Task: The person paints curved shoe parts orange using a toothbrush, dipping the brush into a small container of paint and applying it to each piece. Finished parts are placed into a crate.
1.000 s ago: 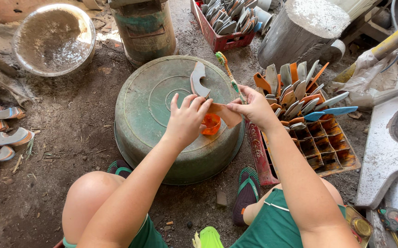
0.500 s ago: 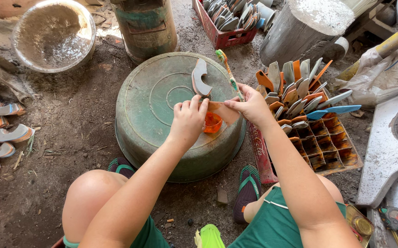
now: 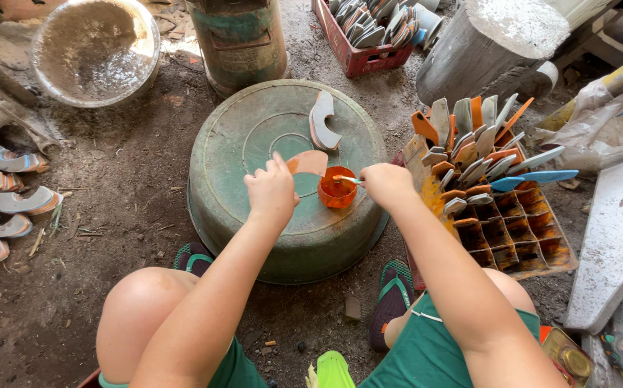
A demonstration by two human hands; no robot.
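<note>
The left hand (image 3: 271,190) is closed round a flat curved orange piece (image 3: 306,163), holding it up just above the overturned green basin (image 3: 254,136). The right hand (image 3: 385,184) pinches a thin brush (image 3: 346,179) whose tip dips into the small orange cup (image 3: 337,192) standing between both hands. Beyond them a grey curved piece (image 3: 321,121) lies on the basin, and a crate of similar pieces (image 3: 520,230) sits just right of the right hand.
</note>
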